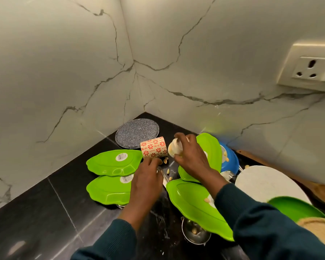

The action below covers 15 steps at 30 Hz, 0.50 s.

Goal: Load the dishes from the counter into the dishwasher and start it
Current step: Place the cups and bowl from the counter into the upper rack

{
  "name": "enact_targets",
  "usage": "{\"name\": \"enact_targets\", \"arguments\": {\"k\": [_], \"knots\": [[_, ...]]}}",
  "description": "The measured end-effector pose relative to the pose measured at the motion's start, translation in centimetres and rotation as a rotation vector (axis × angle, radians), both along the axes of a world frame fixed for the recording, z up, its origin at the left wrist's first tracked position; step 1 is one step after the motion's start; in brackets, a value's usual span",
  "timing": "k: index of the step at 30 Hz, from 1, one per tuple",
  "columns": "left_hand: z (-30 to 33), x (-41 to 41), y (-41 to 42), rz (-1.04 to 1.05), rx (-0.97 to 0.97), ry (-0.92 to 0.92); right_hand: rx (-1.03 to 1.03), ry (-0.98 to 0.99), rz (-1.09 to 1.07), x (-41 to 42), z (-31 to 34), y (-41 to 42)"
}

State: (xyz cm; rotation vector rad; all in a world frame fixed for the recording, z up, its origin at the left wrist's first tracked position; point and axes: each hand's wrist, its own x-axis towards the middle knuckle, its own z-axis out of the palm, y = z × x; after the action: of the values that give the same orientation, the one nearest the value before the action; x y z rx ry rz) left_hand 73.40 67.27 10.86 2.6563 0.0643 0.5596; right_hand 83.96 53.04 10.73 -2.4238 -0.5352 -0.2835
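A: Nearest us, what's on the black stone counter (45, 212)?

B: A small steel bowl (195, 234) half under a bright green leaf-shaped plastic plate (193, 203), with two more green leaf plates (109, 190) to the left, undersides up.

A: And the hands?

B: The left hand (146, 182) has its fingertips at the lower rim of a cream cup with red flower print (154, 149). Whether it grips or only touches, I cannot tell. The cup is tipped on its side, long axis running left to right, mouth apparently toward the right hand.

A: That hand holds something?

B: Yes, the right hand (189, 156) curls round a pale rounded cup or small bowl (174, 149), just beside the printed cup's open end.

A: So the next move?

B: Probably nesting or pairing them; the left hand is nearer the printed cup. Behind lies a grey speckled round plate (137, 132).
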Motion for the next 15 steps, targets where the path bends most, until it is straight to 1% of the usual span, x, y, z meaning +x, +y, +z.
{"name": "enact_targets", "arguments": {"k": [3,7,10,15], "knots": [[0.2,-1.5,-0.6,-0.042,0.006,0.000,0.032,-0.017,-0.040,-3.6,0.2,-1.4],[0.3,-4.2,-1.1,-0.093,0.017,0.010,0.168,-0.047,-0.118,-9.6,0.0,-3.4],[0.2,-6.6,-1.3,-0.143,0.045,0.016,0.196,-0.080,-0.176,-13.8,-0.5,-5.1],[0.0,-13.3,-2.5,-0.259,0.030,0.014,0.269,-0.056,-0.324,-23.2,-0.8,-8.2]]}}
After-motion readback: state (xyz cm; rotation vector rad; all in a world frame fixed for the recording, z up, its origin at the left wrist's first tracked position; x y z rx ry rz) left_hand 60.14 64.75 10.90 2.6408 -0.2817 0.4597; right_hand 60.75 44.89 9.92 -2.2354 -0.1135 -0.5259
